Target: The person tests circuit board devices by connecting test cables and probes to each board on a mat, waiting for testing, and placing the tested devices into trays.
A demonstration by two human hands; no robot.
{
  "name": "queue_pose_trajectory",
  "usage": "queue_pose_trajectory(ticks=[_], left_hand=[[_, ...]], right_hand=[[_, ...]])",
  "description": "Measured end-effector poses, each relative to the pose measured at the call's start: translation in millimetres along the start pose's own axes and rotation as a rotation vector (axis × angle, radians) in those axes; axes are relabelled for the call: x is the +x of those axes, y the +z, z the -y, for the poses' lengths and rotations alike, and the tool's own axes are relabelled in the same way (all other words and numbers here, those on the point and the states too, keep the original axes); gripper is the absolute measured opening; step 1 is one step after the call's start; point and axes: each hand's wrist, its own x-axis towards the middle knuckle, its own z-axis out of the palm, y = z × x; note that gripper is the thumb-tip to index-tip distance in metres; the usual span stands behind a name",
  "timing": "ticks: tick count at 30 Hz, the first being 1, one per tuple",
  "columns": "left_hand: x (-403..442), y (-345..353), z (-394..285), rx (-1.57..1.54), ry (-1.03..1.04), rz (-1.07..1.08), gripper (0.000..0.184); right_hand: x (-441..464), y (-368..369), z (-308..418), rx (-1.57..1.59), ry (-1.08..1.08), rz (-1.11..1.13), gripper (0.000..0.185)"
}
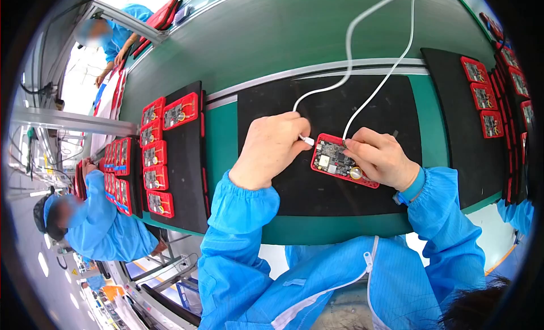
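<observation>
A circuit board (339, 154) in a red tray (371, 185) lies on the black mat in front of me. My left hand (271, 147) is closed on the end of a white cable (324, 90), and its white plug (306, 140) points at the board's left edge, with contact unclear. On the other side, my right hand (384, 159) pinches the end of a second white cable (369, 97) at the tray's upper edge. Its fingers hide that plug and part of the board. A round gold-coloured part (356, 173) shows below the fingers.
Black mats on both sides carry several red trays with boards (156, 154), (484, 96). A metal rail (266, 84) crosses the green table (283, 41) behind the work mat (272, 201). Two people (107, 228), (122, 32) in blue are at the left.
</observation>
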Motion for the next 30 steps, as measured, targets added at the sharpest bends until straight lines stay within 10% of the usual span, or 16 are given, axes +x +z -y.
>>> queue_pose_trajectory(ticks=[30], left_hand=[[-13,22,9,-0.017,0.174,-0.165,0.018]], right_hand=[[-1,0,0,0.023,0.025,-0.011,0.01]])
